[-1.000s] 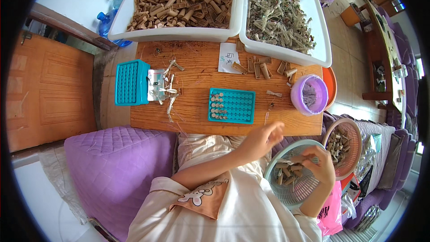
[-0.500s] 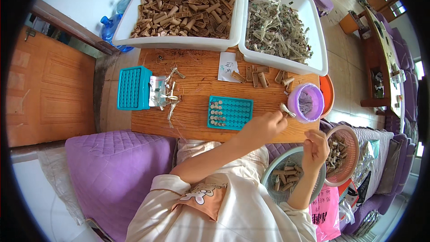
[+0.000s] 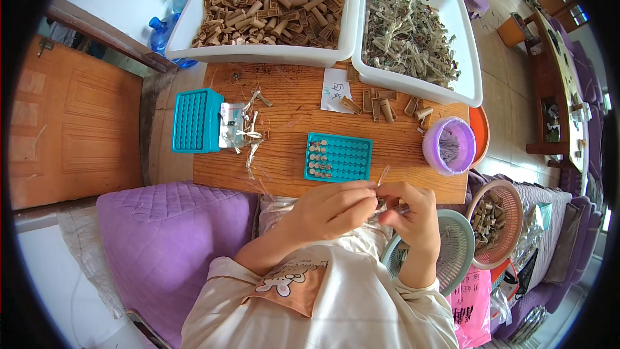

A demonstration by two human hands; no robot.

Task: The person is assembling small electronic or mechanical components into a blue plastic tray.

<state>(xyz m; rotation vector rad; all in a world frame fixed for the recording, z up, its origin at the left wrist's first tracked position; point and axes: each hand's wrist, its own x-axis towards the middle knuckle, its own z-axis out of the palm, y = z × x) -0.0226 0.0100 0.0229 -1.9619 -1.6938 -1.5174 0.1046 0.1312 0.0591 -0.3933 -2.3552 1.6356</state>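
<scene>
Close to the table's front edge, my left hand (image 3: pixel 341 209) and my right hand (image 3: pixel 413 213) meet, fingertips pinched together. Between them is a small piece, mostly covered by my fingers, too hidden to name. A thin clear strip (image 3: pixel 384 174) sticks up from the pinch. Just beyond my hands lies a teal tray (image 3: pixel 352 158) with round pockets, its left columns holding small silvery round pieces (image 3: pixel 318 157). To the right stands a purple tub (image 3: pixel 429 149) with thin pale strips inside.
Two white bins fill the far side: one with brown casings (image 3: pixel 274 10), one with tangled silvery parts (image 3: pixel 410 39). Loose brown casings (image 3: pixel 386 110) and a paper note (image 3: pixel 334 94) lie before them. Stacked teal trays (image 3: pixel 194 120) stand left. Green (image 3: pixel 460 252) and pink baskets (image 3: pixel 513 220) sit right.
My left hand has drawn back from beside the purple tub, bringing a small pale piece toward me. My right hand has moved left to meet it, and their fingertips now come together.
</scene>
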